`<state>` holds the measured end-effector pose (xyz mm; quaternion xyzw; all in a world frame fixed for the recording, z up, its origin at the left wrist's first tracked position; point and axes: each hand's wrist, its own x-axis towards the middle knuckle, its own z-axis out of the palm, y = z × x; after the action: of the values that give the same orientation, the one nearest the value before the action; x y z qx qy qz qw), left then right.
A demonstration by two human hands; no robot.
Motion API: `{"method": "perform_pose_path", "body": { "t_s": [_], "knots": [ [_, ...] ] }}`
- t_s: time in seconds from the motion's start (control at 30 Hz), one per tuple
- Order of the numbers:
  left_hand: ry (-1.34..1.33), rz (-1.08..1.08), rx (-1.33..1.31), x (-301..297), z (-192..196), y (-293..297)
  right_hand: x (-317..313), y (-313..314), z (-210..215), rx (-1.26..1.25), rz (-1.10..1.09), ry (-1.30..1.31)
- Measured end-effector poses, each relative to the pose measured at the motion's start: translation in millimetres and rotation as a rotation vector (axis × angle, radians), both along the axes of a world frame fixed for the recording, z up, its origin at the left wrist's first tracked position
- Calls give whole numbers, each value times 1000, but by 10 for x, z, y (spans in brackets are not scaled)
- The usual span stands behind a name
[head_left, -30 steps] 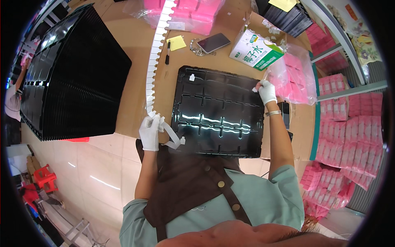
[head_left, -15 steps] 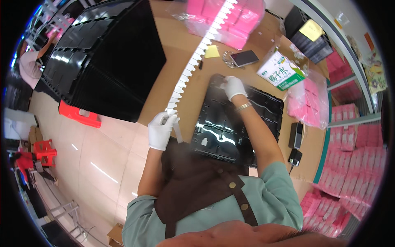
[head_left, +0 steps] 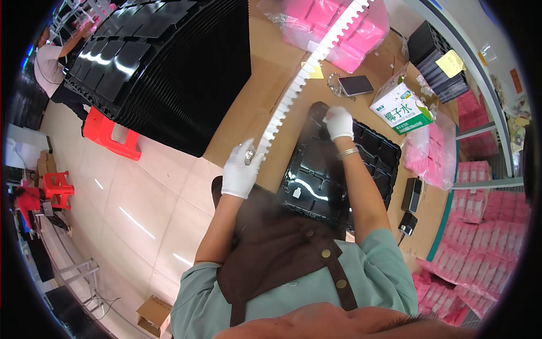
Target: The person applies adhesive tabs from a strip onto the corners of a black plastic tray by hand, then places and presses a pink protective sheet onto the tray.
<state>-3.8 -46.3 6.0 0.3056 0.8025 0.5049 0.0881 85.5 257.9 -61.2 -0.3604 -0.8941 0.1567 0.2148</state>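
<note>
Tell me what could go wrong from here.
The long white strip in the left hand stretches over the yellow note and pink bundle, so it might snag or tear. The right hand works at the far end of the black tray, and its forearm crosses the tray, so a bump could shift it.

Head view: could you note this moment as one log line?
left hand: holds white toothed strip; right hand: over far part of black tray; right grip: unclear; nearby: phone, black tray stack

One strip (head_left: 292,93), one phone (head_left: 356,85), two stools (head_left: 101,131)
</note>
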Motion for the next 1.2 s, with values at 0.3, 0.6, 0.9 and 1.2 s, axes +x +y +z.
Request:
{"method": "perform_pose_path", "body": {
  "t_s": [0.3, 0.6, 0.9, 1.2],
  "knots": [
    [-60, -172, -2, 311, -378, 23, 762, -1430, 636, -567, 268, -59],
    [-120, -215, -84, 608, -658, 223, 1029, -1814, 358, -635, 350, -176],
    [-163, -199, -73, 617, -721, 247, 881, -1857, 333, -540, 262, -170],
    [-171, -182, -45, 626, -786, 196, 962, 102, 1409, 172, -225, 715]
  ]
}}
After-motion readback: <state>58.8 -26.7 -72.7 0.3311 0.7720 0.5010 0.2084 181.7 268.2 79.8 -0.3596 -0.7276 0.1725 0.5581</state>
